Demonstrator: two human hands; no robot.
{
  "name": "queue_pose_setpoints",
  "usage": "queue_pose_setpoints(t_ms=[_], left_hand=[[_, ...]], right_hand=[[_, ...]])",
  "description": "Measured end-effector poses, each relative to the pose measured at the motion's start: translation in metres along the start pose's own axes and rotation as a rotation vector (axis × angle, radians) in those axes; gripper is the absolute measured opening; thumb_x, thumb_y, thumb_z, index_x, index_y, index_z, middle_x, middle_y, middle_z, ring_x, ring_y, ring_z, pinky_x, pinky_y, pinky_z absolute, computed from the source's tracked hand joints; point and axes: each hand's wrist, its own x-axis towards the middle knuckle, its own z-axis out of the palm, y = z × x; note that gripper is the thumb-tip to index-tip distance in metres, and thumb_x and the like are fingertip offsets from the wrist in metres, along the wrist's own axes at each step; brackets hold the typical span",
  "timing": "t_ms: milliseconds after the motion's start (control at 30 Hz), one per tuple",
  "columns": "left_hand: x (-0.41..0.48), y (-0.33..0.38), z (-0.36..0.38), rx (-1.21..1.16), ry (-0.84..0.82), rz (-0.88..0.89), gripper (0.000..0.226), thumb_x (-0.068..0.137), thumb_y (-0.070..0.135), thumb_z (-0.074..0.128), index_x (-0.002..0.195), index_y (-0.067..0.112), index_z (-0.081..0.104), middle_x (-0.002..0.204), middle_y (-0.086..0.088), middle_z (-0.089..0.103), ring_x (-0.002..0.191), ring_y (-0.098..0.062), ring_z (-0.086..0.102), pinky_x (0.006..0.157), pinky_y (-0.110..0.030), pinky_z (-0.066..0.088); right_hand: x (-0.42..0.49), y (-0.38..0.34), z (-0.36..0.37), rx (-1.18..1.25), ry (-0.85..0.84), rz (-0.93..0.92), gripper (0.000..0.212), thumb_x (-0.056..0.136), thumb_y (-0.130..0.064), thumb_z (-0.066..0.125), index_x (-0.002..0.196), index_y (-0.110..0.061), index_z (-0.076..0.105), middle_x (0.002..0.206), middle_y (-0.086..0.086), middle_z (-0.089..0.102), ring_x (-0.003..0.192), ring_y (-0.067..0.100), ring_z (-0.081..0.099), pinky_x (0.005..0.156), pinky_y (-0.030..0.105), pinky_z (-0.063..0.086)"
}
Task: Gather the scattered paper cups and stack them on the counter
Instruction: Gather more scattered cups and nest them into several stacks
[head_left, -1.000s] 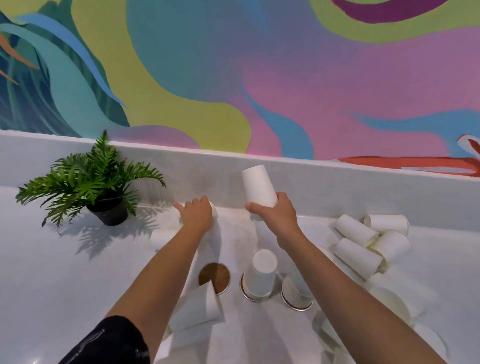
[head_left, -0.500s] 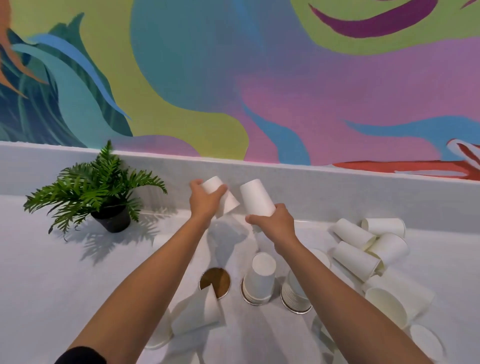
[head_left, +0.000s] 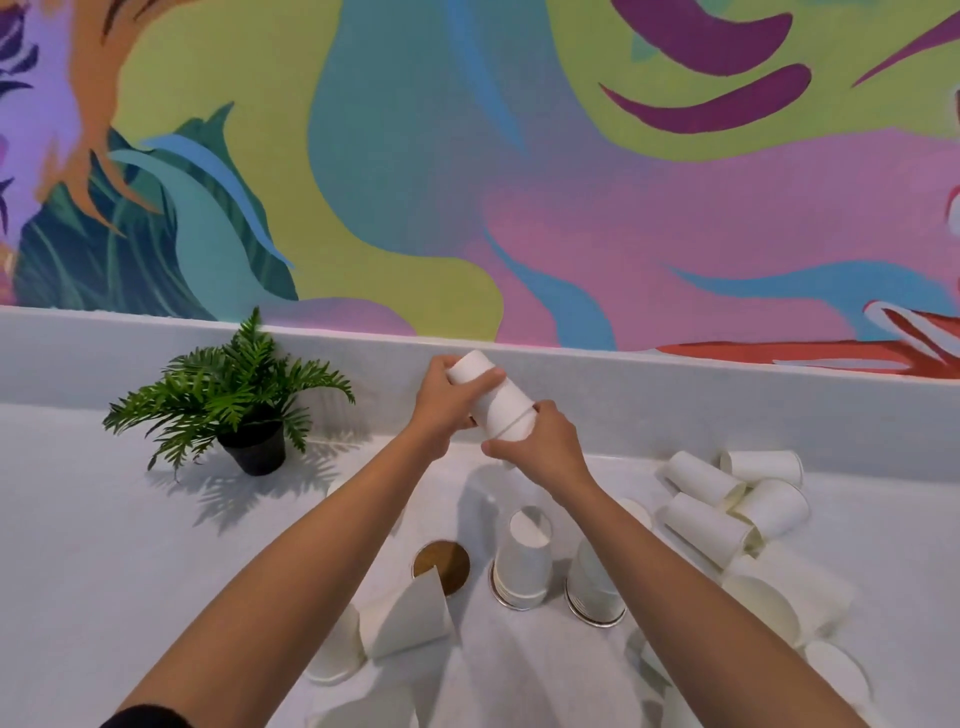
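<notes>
Above the white counter (head_left: 104, 571) I hold two white paper cups, one slid over the other. My left hand (head_left: 441, 400) grips the upper cup (head_left: 470, 370) near its base. My right hand (head_left: 535, 441) grips the lower cup (head_left: 511, 415) at its rim end. Under my arms two upside-down cup stacks (head_left: 522, 566) (head_left: 592, 592) stand on the counter. Several loose cups (head_left: 711, 519) lie on their sides at the right. More cups (head_left: 405, 618) lie at the near edge between my arms.
A small potted fern (head_left: 239, 400) stands at the back left. A round brown coaster (head_left: 441, 564) lies beside the left stack. A low white ledge (head_left: 675, 400) and a painted wall close off the back.
My left hand lifted a cup off the counter and brought it right to the cup in my right hand. The two cups now overlap. The view tilted upward.
</notes>
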Motion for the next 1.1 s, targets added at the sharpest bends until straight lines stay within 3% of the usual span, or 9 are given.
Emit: queue_pose_setpoints(t_ms=[200, 300, 367, 500, 600, 733, 900, 1100], left_hand=[[-0.012, 0.003, -0.006, 0.126, -0.196, -0.013, 0.060, 0.078, 0.033, 0.078, 0.122, 0.014, 0.043, 0.116, -0.010, 0.060, 0.102, -0.026, 0.065, 0.061, -0.033, 0.056], [-0.012, 0.002, -0.017, 0.166, -0.297, -0.036, 0.059, 0.082, 0.052, 0.067, 0.123, 0.014, 0.048, 0.118, -0.008, 0.062, 0.101, -0.019, 0.065, 0.080, -0.038, 0.057], [-0.012, 0.001, -0.031, 0.253, -0.293, -0.047, 0.056, 0.086, 0.060, 0.054, 0.124, 0.018, 0.049, 0.123, -0.002, 0.059, 0.109, -0.016, 0.060, 0.097, -0.042, 0.048], [-0.008, -0.018, -0.066, 0.643, -0.308, 0.012, 0.064, 0.091, 0.063, 0.041, 0.133, 0.015, 0.048, 0.135, -0.003, 0.052, 0.117, -0.019, 0.050, 0.100, -0.037, 0.039], [0.004, -0.039, -0.096, 1.116, -0.355, -0.012, 0.077, 0.080, 0.061, 0.064, 0.139, 0.017, 0.044, 0.144, -0.005, 0.046, 0.127, -0.023, 0.047, 0.107, -0.040, 0.038], [0.009, -0.068, -0.119, 1.520, -0.396, -0.116, 0.100, 0.069, 0.033, 0.084, 0.149, 0.020, 0.026, 0.152, -0.009, 0.030, 0.138, -0.031, 0.033, 0.112, -0.044, 0.034], [0.009, -0.097, -0.124, 1.640, -0.369, -0.113, 0.091, 0.073, 0.014, 0.079, 0.147, 0.018, 0.026, 0.140, -0.011, 0.038, 0.129, -0.031, 0.038, 0.101, -0.041, 0.044], [0.006, -0.103, -0.122, 1.548, -0.318, -0.050, 0.082, 0.073, 0.016, 0.078, 0.142, 0.017, 0.033, 0.133, -0.010, 0.047, 0.121, -0.029, 0.046, 0.095, -0.037, 0.044]], right_hand=[[-0.003, -0.004, -0.002, -0.006, 0.006, -0.069, 0.078, 0.068, -0.043, 0.081, 0.130, -0.018, 0.040, 0.123, 0.007, 0.053, 0.107, 0.025, 0.056, 0.086, 0.039, 0.055], [-0.003, -0.005, -0.001, -0.024, 0.028, -0.073, 0.073, 0.067, -0.044, 0.081, 0.123, -0.015, 0.045, 0.118, 0.008, 0.056, 0.103, 0.025, 0.058, 0.080, 0.037, 0.056], [-0.002, -0.002, 0.001, -0.019, 0.050, -0.054, 0.075, 0.067, -0.046, 0.081, 0.124, -0.015, 0.045, 0.120, 0.008, 0.056, 0.105, 0.025, 0.057, 0.082, 0.036, 0.055], [-0.001, 0.004, 0.005, -0.006, 0.039, -0.028, 0.075, 0.068, -0.044, 0.081, 0.125, -0.014, 0.044, 0.122, 0.009, 0.054, 0.106, 0.025, 0.056, 0.071, 0.029, 0.046], [0.001, 0.008, 0.007, -0.013, 0.033, -0.018, 0.075, 0.067, -0.044, 0.081, 0.126, -0.013, 0.044, 0.123, 0.010, 0.054, 0.107, 0.025, 0.056, 0.073, 0.029, 0.046], [0.003, 0.011, 0.013, -0.011, 0.020, -0.014, 0.076, 0.067, -0.044, 0.081, 0.126, -0.014, 0.044, 0.123, 0.009, 0.053, 0.107, 0.025, 0.056, 0.080, 0.033, 0.051], [0.006, 0.016, 0.015, -0.024, -0.002, -0.009, 0.076, 0.069, -0.044, 0.080, 0.128, -0.015, 0.042, 0.125, 0.009, 0.052, 0.109, 0.024, 0.055, 0.079, 0.030, 0.049], [0.005, 0.020, 0.014, -0.068, 0.002, -0.009, 0.076, 0.068, -0.042, 0.082, 0.127, -0.015, 0.043, 0.125, 0.009, 0.051, 0.111, 0.024, 0.054, 0.085, 0.033, 0.051]])
